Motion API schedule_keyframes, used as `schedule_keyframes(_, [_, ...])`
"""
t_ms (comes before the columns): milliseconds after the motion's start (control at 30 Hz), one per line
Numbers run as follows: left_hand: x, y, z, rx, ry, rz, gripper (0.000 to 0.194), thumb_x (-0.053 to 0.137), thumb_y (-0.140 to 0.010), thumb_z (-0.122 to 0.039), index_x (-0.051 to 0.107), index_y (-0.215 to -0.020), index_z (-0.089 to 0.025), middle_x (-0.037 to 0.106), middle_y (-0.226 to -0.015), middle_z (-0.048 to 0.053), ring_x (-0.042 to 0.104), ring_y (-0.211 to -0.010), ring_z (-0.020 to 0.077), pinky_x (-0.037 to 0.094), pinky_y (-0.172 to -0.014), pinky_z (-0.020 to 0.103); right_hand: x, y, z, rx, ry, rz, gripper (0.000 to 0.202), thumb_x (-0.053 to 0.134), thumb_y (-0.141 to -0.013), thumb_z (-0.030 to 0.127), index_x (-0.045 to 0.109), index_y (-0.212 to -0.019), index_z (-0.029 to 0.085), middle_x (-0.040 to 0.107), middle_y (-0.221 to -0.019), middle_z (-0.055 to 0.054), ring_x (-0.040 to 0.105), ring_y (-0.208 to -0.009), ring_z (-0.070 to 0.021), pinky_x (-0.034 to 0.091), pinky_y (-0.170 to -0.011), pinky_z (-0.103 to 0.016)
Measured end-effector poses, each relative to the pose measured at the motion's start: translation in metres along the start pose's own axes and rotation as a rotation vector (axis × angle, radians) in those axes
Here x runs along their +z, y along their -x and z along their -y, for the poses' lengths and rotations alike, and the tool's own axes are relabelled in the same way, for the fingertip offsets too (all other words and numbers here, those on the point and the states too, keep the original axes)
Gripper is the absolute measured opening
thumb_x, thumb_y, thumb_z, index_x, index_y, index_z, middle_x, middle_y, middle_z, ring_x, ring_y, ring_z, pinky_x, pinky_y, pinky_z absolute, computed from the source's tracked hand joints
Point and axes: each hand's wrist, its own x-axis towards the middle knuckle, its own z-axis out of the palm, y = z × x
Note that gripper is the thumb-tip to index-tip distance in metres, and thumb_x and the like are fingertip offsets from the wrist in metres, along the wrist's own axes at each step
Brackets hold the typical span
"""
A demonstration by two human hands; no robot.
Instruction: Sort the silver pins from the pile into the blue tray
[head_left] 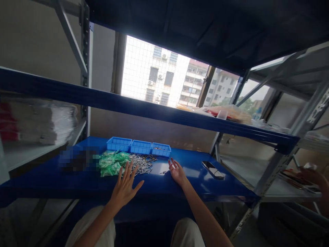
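My left hand (125,187) is held palm down with fingers spread, in front of a pile of loose metal screws or rivets (142,164); nothing is in it. Beside that pile, to the left, lies a heap of green plastic bags (113,164). My right hand (177,171) is turned partly palm up with its fingers apart and bears nothing I can see. One or two small metal pieces (163,172) lie on the blue shelf just left of it. Behind the piles stand three blue bins in a row; the right bin (161,150) contains a few small pieces.
A phone (213,170) lies on the blue shelf (190,154) to the right. A blue beam (154,111) crosses above the work surface. Wrapped stacks (51,123) sit at far left. Another person's hand (312,176) shows at far right.
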Motion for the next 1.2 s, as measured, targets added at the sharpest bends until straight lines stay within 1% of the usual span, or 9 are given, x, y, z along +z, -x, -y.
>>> schedule_keyframes(167, [0.0, 0.002, 0.001, 0.025, -0.082, 0.001, 0.069, 0.033, -0.078, -0.061, 0.021, -0.137, -0.027, 0.026, -0.143, 0.004, 0.017, -0.132, 0.0284, 0.017, -0.105, 0.051, 0.002, -0.001, -0.005, -0.168, 0.258, -0.067, 0.027, 0.064, -0.065, 0.024, 0.06, -0.091, 0.022, 0.06, -0.098, -0.003, 0.051, -0.055, -0.0075, 0.034, -0.032, -0.014])
schedule_keyframes(233, [-0.001, 0.004, 0.002, 0.075, -0.121, -0.025, 0.069, 0.034, -0.078, -0.061, 0.019, -0.138, -0.028, 0.027, -0.143, 0.004, 0.02, -0.131, 0.0284, 0.018, -0.105, 0.05, 0.001, 0.004, -0.009, -0.307, 0.678, -0.029, 0.026, 0.067, -0.062, 0.03, 0.064, -0.086, 0.02, 0.061, -0.093, -0.004, 0.046, -0.05, -0.0077, 0.034, -0.035, -0.017])
schedule_keyframes(300, [-0.003, 0.006, 0.004, 0.139, -0.169, -0.055, 0.069, 0.035, -0.078, -0.061, 0.018, -0.137, -0.03, 0.027, -0.142, 0.003, 0.023, -0.13, 0.0284, 0.021, -0.104, 0.049, -0.003, 0.011, -0.013, -0.48, 1.148, 0.135, 0.026, 0.072, -0.055, 0.027, 0.068, -0.079, 0.018, 0.062, -0.086, -0.003, 0.044, -0.05, -0.0072, 0.04, -0.047, -0.021])
schedule_keyframes(333, [-0.003, 0.007, 0.005, 0.144, -0.2, -0.071, 0.069, 0.036, -0.078, -0.06, 0.018, -0.138, -0.029, 0.027, -0.143, 0.003, 0.023, -0.13, 0.0289, 0.023, -0.102, 0.049, -0.005, 0.014, -0.015, -0.557, 1.302, 0.19, 0.031, 0.07, -0.058, 0.026, 0.068, -0.088, 0.021, 0.061, -0.09, -0.003, 0.045, -0.053, -0.0078, 0.041, -0.053, -0.022])
schedule_keyframes(467, [-0.005, 0.008, 0.009, 0.237, -0.268, -0.128, 0.071, 0.04, -0.077, -0.058, 0.019, -0.137, -0.028, 0.031, -0.141, 0.007, 0.03, -0.126, 0.031, 0.031, -0.098, 0.047, -0.009, 0.018, -0.02, -0.57, 1.562, 0.051, 0.036, 0.067, -0.062, 0.028, 0.066, -0.098, 0.024, 0.063, -0.09, -0.003, 0.048, -0.056, -0.0105, 0.039, -0.056, -0.024])
schedule_keyframes(600, [-0.002, -0.002, 0.003, 0.327, -0.168, -0.048, 0.072, 0.044, -0.076, -0.059, 0.018, -0.137, -0.032, 0.039, -0.136, 0.007, 0.039, -0.12, 0.0312, 0.038, -0.092, 0.045, 0.001, 0.017, -0.022, -0.546, 1.629, 0.014, 0.013, 0.062, -0.068, 0.031, 0.07, -0.075, 0.023, 0.064, -0.078, -0.002, 0.051, -0.06, -0.0134, 0.036, -0.057, -0.024])
schedule_keyframes(767, [0.006, -0.025, -0.02, 0.274, 0.026, 0.013, 0.065, 0.045, -0.08, -0.048, 0.018, -0.137, -0.032, 0.037, -0.137, 0.006, 0.038, -0.122, 0.0287, 0.046, -0.086, 0.04, 0.013, 0.009, -0.028, -0.608, 1.615, 0.077, 0.011, 0.059, -0.072, 0.027, 0.069, -0.075, 0.024, 0.063, -0.075, -0.001, 0.052, -0.059, -0.0128, 0.037, -0.058, -0.023])
schedule_keyframes(1000, [0.036, -0.056, -0.034, 0.24, 0.098, -0.068, 0.044, 0.04, -0.085, -0.024, 0.038, -0.127, -0.037, 0.049, -0.125, 0.0, 0.044, -0.116, 0.0219, 0.042, -0.09, 0.04, 0.026, -0.011, -0.036, -0.712, 1.414, 0.221, 0.012, 0.057, -0.076, 0.027, 0.066, -0.076, 0.019, 0.062, -0.074, -0.001, 0.053, -0.058, -0.0115, 0.042, -0.058, -0.023])
schedule_keyframes(1200, [0.042, -0.053, -0.036, 0.089, 0.137, -0.179, 0.033, 0.044, -0.084, -0.03, 0.049, -0.117, -0.025, 0.052, -0.118, 0.006, 0.048, -0.108, 0.0221, 0.043, -0.087, 0.038, 0.037, 0.009, -0.038, -0.813, 1.346, 0.239, 0.012, 0.052, -0.082, 0.024, 0.063, -0.082, 0.02, 0.06, -0.08, -0.002, 0.052, -0.061, -0.0101, 0.043, -0.059, -0.021])
